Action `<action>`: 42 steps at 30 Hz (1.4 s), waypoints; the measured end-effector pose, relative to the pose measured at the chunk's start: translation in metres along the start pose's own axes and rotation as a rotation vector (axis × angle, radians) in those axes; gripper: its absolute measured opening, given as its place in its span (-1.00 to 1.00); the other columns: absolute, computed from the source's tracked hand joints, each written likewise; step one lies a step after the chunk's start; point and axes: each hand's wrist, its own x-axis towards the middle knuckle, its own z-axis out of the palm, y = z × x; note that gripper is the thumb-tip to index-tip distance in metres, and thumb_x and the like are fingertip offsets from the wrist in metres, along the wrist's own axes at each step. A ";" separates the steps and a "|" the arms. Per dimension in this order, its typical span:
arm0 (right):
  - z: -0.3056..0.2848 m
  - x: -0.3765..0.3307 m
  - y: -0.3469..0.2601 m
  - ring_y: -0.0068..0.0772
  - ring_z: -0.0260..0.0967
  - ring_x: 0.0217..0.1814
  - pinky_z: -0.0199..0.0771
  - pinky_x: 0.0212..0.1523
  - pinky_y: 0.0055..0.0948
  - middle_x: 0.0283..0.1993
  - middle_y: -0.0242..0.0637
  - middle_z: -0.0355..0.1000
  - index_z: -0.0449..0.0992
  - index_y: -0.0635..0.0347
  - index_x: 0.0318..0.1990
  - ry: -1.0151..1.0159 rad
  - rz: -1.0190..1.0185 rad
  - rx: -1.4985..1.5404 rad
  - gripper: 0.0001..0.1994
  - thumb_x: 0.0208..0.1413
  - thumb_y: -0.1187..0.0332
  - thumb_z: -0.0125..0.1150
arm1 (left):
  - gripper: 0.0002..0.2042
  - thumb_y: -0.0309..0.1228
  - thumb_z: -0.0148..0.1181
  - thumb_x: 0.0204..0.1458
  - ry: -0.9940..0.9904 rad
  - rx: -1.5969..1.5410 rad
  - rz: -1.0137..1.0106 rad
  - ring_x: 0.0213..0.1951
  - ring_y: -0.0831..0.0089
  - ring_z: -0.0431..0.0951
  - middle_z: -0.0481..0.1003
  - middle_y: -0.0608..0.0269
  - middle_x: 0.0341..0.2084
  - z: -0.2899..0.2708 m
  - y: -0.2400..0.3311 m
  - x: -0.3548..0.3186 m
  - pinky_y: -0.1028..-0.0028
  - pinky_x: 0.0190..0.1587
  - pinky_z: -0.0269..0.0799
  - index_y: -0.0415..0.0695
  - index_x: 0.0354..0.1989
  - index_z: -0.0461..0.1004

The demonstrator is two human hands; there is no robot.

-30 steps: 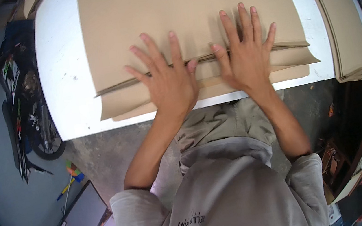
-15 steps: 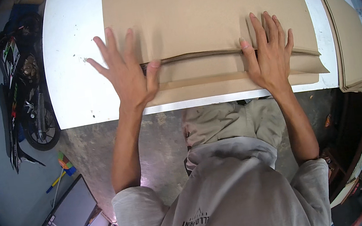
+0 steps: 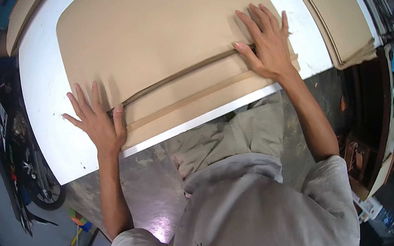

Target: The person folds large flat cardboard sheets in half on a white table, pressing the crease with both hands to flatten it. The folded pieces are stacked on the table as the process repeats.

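Note:
A stack of large brown cardboard sheets (image 3: 161, 34) lies on a white table (image 3: 44, 97). Its layered near edge (image 3: 176, 78) runs slantwise between my hands, bowing slightly. My left hand (image 3: 97, 128) rests at the left end of that edge, fingers spread and thumb along the edge. At the right end lies my right hand (image 3: 270, 50), its fingers stretched over the sheets and its thumb by the edge. Nearer to me, a lower cardboard layer with a raised, fold-like strip (image 3: 193, 95) shows. What lies under my palms is hidden.
Another cardboard stack (image 3: 335, 7) stands at the table's right side, and more cardboard (image 3: 22, 19) shows at the far left. A motorcycle (image 3: 24, 159) is on the left. A dark wooden cabinet (image 3: 369, 106) stands at the right.
The view has turned, so the table edge now slants up to the right. My left hand appears lower and further left; both hands stay spread at the stack's edge.

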 end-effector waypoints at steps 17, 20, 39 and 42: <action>-0.071 -0.074 0.055 -0.10 0.47 0.02 0.39 0.10 -0.12 -0.14 -0.20 0.51 0.65 0.24 -0.09 0.011 -0.108 0.388 -0.76 0.09 0.43 0.49 | -0.62 -0.39 0.38 0.17 0.221 -0.334 0.195 0.15 -0.01 0.53 0.57 -0.02 0.09 -0.031 0.073 0.004 -0.04 0.26 0.36 -0.19 0.15 0.55; -0.060 -0.083 0.059 -0.13 0.49 -0.03 0.43 0.03 -0.16 -0.17 -0.23 0.52 0.67 0.23 -0.20 0.007 -0.106 0.346 -0.79 -0.03 0.59 0.45 | -0.73 -0.41 0.47 0.07 0.123 -0.597 0.339 -0.08 0.14 0.57 0.60 0.12 -0.13 -0.015 0.163 0.027 0.13 -0.06 0.45 -0.20 -0.08 0.62; -0.072 -0.045 0.049 -0.09 0.48 -0.18 0.42 -0.12 -0.16 -0.30 -0.22 0.50 0.62 0.18 -0.35 -0.252 0.129 0.341 -0.88 -0.05 0.56 0.43 | -0.92 -0.46 0.42 0.10 -0.104 -0.766 0.134 -0.31 0.15 0.56 0.56 0.23 -0.37 0.016 0.304 0.089 0.19 -0.22 0.43 -0.14 -0.38 0.63; -0.074 -0.037 0.049 -0.05 0.51 -0.15 0.45 -0.11 -0.10 -0.31 -0.18 0.49 0.61 0.20 -0.34 -0.326 0.188 0.354 -0.88 -0.03 0.53 0.46 | -0.88 -0.45 0.39 0.12 -0.178 -0.754 0.098 -0.30 0.10 0.55 0.52 0.16 -0.34 0.012 0.308 0.090 0.16 -0.19 0.43 -0.19 -0.38 0.57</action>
